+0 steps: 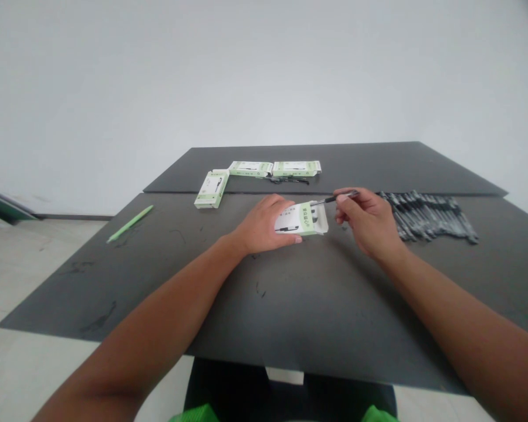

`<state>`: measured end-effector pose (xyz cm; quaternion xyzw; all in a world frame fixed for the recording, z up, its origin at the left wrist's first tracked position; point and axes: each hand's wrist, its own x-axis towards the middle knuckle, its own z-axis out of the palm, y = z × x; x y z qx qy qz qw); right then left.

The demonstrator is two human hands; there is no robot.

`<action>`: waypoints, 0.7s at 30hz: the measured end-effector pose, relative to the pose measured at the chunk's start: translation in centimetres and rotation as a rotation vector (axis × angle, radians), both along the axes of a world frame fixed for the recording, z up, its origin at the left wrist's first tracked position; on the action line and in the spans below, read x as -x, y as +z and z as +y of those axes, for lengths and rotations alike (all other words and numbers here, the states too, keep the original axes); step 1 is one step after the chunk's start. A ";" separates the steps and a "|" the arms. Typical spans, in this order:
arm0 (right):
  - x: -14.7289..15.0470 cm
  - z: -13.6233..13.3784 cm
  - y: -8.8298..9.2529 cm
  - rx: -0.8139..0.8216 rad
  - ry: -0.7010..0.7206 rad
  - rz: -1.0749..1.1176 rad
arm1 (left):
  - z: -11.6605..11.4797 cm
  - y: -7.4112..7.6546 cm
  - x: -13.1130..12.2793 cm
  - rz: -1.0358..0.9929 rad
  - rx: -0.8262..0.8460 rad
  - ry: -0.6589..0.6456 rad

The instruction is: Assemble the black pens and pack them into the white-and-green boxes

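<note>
My left hand (266,225) is wrapped round a small white and green pen box (303,219), whose open end faces right. Dark pen ends show inside that opening. Between the thumb and fingers of my right hand (367,220) is a pen (332,199) with a black part and a clear barrel; its tip reaches the box's open end. How far the tip goes in, I cannot tell. Just right of my right hand lies a row of several black and clear pens (431,217), side by side on the dark table (290,305).
Three similar boxes lie further back: one at the left (212,189), a middle box (250,169) and a right box (296,168). A few dark pens (290,179) lie before them. A green pen (130,224) rests on the left. Behind the table stands a white wall (264,70).
</note>
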<state>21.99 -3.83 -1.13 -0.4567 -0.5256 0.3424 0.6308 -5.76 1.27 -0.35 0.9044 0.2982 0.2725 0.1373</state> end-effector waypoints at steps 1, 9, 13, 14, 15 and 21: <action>0.1 0.0 0.0 -0.001 -0.012 -0.008 | 0.0 0.0 0.0 0.000 -0.001 0.000; 0.4 -0.3 0.2 0.023 -0.047 -0.107 | -0.1 0.1 0.0 0.009 0.016 -0.001; 0.4 -0.6 0.2 0.017 -0.008 -0.299 | 0.0 0.0 0.0 0.001 0.005 -0.003; 0.5 -0.7 0.1 -0.001 -0.001 -0.324 | 0.0 0.0 0.0 -0.002 0.004 -0.005; 0.5 -0.7 0.1 -0.015 0.000 -0.333 | 0.0 0.0 0.0 -0.004 0.005 -0.007; 0.5 -0.5 -0.5 0.002 -0.034 -0.298 | 0.0 0.0 0.0 -0.002 0.005 -0.009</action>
